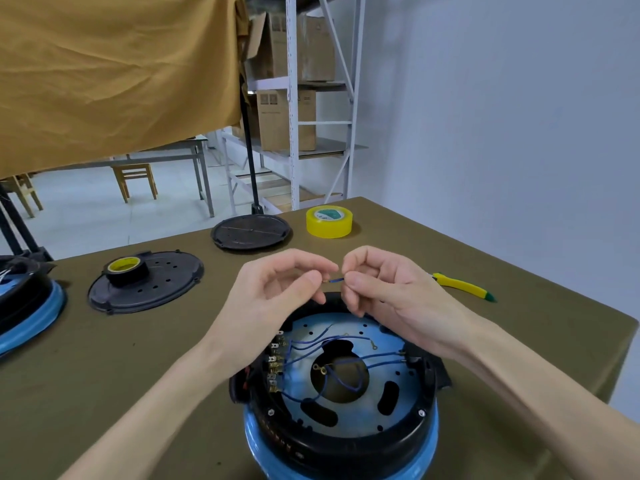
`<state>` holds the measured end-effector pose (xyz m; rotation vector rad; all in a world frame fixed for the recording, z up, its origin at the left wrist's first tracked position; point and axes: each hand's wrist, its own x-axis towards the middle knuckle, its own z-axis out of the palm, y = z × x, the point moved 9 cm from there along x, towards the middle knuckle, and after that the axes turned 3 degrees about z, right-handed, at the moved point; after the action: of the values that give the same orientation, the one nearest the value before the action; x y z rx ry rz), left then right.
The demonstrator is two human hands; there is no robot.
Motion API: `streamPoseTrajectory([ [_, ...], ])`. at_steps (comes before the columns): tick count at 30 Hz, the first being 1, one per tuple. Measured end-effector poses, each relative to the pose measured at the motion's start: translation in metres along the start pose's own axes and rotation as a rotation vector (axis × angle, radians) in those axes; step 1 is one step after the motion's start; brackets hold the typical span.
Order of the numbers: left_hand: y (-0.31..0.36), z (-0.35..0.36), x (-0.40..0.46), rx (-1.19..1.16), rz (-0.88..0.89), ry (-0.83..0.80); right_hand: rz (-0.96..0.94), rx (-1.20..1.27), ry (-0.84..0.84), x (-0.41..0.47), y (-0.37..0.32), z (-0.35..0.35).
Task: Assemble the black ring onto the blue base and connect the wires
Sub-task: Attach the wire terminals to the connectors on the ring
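The blue base [341,455] stands at the table's near edge with the black ring [427,386] seated on top of it. Inside, several blue wires [346,341] run from a terminal strip on the left across a pale plate. Above the ring's far side, my left hand [273,292] and my right hand [388,285] meet fingertip to fingertip. Between them they pinch one blue wire end [334,280] with a bare metal tip. The rest of that wire is hidden behind my right hand.
A yellow tape roll [329,221] and a black round cover [251,232] lie at the far edge. Another black cover [149,287] carries a black tape roll [126,270]. A second blue and black unit [27,306] sits far left. A yellow-handled tool [462,285] lies to the right.
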<state>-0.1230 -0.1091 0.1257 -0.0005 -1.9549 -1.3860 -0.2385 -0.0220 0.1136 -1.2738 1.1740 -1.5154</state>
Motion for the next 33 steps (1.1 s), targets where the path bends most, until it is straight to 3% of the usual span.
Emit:
streamPoseTrajectory([
  [4,-0.011,0.006,-0.001,-0.179,-0.049,-0.012,-0.071,-0.072,0.098,-0.005,-0.007,-0.01],
  [16,-0.003,-0.002,-0.004,0.078,-0.008,0.135,-0.044,-0.189,0.126,-0.011,-0.005,-0.01],
  [22,-0.007,-0.004,0.001,0.399,-0.09,-0.011,0.029,-0.569,0.137,-0.008,-0.003,-0.003],
  [26,-0.018,-0.015,0.002,0.531,-0.183,-0.185,0.135,-0.636,0.12,-0.003,0.013,0.005],
  [29,-0.037,-0.038,0.003,0.532,-0.234,-0.075,0.296,-0.606,0.03,0.0,0.028,0.016],
  [33,-0.086,-0.033,-0.012,0.419,-0.418,-0.067,0.455,-0.637,-0.059,0.009,0.046,0.037],
])
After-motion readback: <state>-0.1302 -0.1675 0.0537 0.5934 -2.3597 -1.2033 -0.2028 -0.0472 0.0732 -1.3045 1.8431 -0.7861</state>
